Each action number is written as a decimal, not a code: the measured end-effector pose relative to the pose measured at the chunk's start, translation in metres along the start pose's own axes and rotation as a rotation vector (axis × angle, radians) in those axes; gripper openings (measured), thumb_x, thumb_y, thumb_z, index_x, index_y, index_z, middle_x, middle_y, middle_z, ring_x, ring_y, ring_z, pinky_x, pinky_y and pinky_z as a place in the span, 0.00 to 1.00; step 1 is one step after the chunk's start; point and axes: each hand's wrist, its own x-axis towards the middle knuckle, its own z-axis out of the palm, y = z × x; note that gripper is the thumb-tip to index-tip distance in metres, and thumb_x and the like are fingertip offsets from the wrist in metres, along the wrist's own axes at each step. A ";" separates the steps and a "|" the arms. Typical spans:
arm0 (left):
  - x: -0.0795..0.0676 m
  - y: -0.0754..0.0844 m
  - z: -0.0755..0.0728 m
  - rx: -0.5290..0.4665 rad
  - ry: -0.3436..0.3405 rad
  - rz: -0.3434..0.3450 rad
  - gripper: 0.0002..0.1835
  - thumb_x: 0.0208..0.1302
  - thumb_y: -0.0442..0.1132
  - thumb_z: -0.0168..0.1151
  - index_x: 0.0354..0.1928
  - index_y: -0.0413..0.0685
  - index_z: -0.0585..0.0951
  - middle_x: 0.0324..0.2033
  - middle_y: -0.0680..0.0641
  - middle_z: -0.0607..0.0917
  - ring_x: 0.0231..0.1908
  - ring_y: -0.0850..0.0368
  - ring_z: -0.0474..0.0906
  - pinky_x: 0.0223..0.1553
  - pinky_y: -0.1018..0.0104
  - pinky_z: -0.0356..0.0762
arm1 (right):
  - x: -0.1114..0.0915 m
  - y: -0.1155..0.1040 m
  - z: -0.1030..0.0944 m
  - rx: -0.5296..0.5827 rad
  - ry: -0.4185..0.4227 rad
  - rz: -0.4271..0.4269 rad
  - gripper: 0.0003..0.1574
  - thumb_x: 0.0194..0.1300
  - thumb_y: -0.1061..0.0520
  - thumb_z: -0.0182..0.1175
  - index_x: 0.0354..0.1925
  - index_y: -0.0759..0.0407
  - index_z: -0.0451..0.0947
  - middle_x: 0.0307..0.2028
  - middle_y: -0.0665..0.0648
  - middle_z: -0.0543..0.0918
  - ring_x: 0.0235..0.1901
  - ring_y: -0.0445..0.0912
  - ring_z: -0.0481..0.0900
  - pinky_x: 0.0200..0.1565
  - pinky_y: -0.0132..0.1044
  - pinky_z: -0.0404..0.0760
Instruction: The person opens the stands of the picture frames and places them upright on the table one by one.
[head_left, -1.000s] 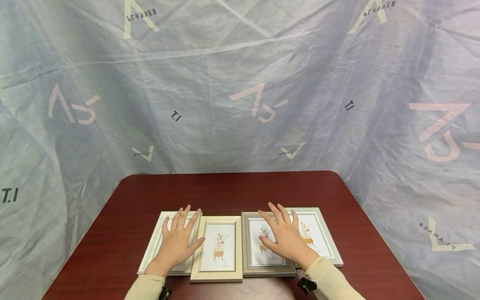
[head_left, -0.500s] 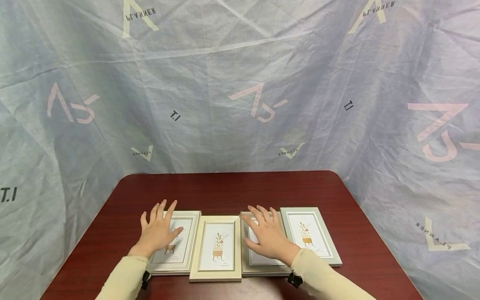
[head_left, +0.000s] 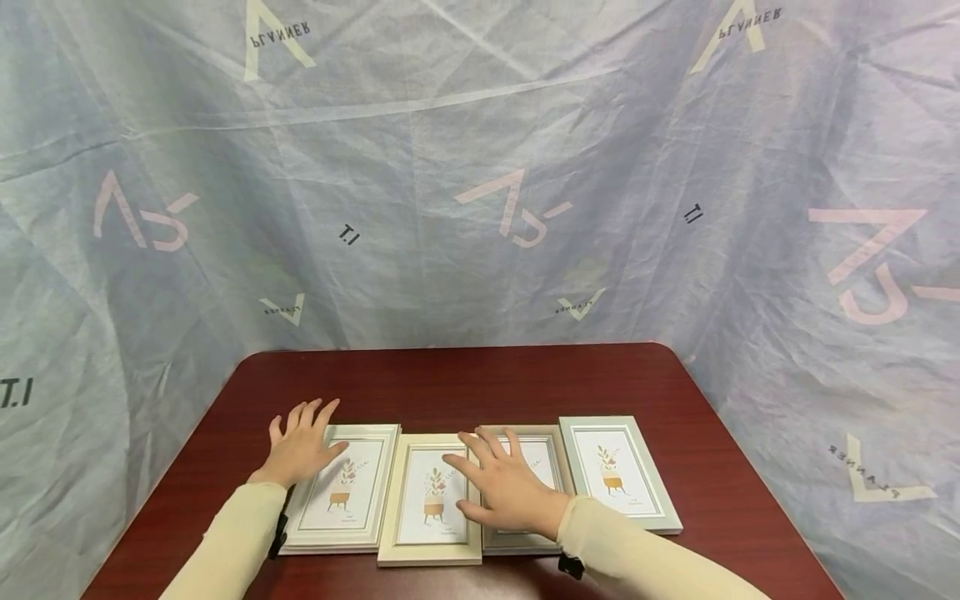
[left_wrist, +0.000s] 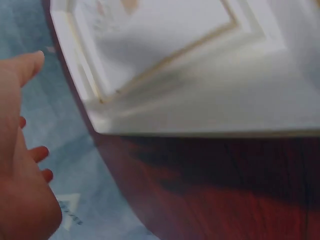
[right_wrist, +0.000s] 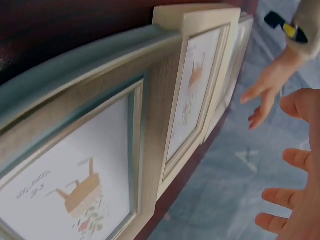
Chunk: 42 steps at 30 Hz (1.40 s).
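Note:
Several picture frames lie face up in a row, each with a print of a potted plant. At the left end is a white picture frame (head_left: 341, 500), then a cream picture frame (head_left: 393, 542). A taupe picture frame (head_left: 558, 442) comes third, partly covered by my right hand (head_left: 513, 496), whose spread fingers reach over the cream frame's right side. The pale grey-green picture frame (head_left: 648, 467) is at the right end. My left hand (head_left: 300, 446) hovers at the white frame's left edge, fingers spread and thumb over its border. Neither hand holds anything.
The frames lie on a dark red table (head_left: 465, 379) with rounded far corners. Printed grey cloth (head_left: 420, 183) hangs behind and at both sides. A black band (head_left: 572, 567) sits at the right wrist, and another black band (head_left: 279, 533) at the left.
Both hands have moved left. The left went from over the white frame to its outer edge; the right went from between the taupe and grey-green frames toward the cream one. The frames stayed put.

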 end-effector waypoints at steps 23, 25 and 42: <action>0.005 -0.031 0.037 -0.049 -0.103 -0.009 0.28 0.62 0.53 0.54 0.60 0.47 0.68 0.56 0.31 0.64 0.57 0.30 0.53 0.46 0.31 0.44 | 0.004 -0.034 0.019 -0.101 -0.050 -0.215 0.38 0.58 0.31 0.47 0.63 0.40 0.59 0.61 0.53 0.62 0.60 0.51 0.58 0.53 0.58 0.59; 0.006 -0.030 0.039 -0.045 -0.090 -0.013 0.26 0.63 0.51 0.54 0.59 0.47 0.69 0.56 0.31 0.64 0.57 0.30 0.53 0.47 0.31 0.43 | 0.004 -0.035 0.020 -0.107 -0.042 -0.222 0.38 0.57 0.30 0.48 0.63 0.39 0.59 0.60 0.53 0.62 0.60 0.50 0.59 0.53 0.58 0.59; 0.015 -0.023 0.031 0.062 -0.013 0.059 0.18 0.62 0.43 0.57 0.53 0.47 0.73 0.53 0.41 0.72 0.58 0.37 0.58 0.49 0.34 0.47 | 0.001 -0.025 0.016 -0.076 -0.073 -0.177 0.38 0.59 0.32 0.48 0.65 0.41 0.57 0.61 0.53 0.61 0.61 0.52 0.58 0.53 0.61 0.61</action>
